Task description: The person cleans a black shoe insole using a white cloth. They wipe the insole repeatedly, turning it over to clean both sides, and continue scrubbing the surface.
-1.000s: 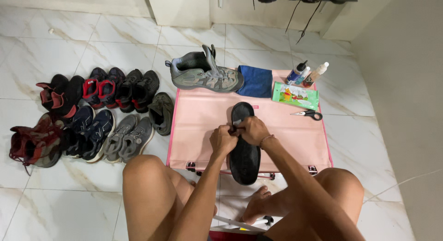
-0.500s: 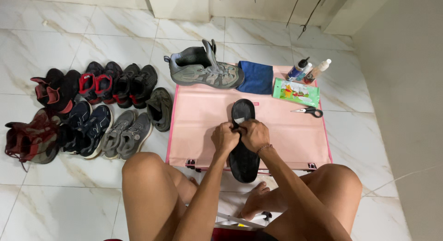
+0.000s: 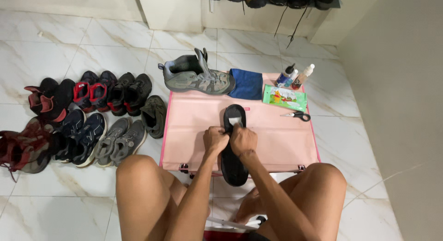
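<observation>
A long black shoe insole [image 3: 233, 153] was held over the low pink tabletop [image 3: 277, 139], its long axis running straight away from the person, the toe end pointing toward the grey hiking boot [image 3: 196, 77] and the heel end hanging past the near edge between the knees. Both hands were closed on it at about mid-length: the left hand [image 3: 215, 139] gripped the left edge, the right hand [image 3: 243, 140] the right edge, so neither was nearer. A small white cloth or wipe [image 3: 235, 120] was seen just beyond the fingers, pressed on the insole's forward part; which hand pinched it could not be told. A folded blue cloth [image 3: 247, 83], two small bottles [image 3: 295, 76], a green wipe packet [image 3: 284, 97] and scissors [image 3: 296, 115] lay further back and right. Rows of shoes [image 3: 87, 116] stood on the tiled floor [image 3: 69, 52] well to the left.
</observation>
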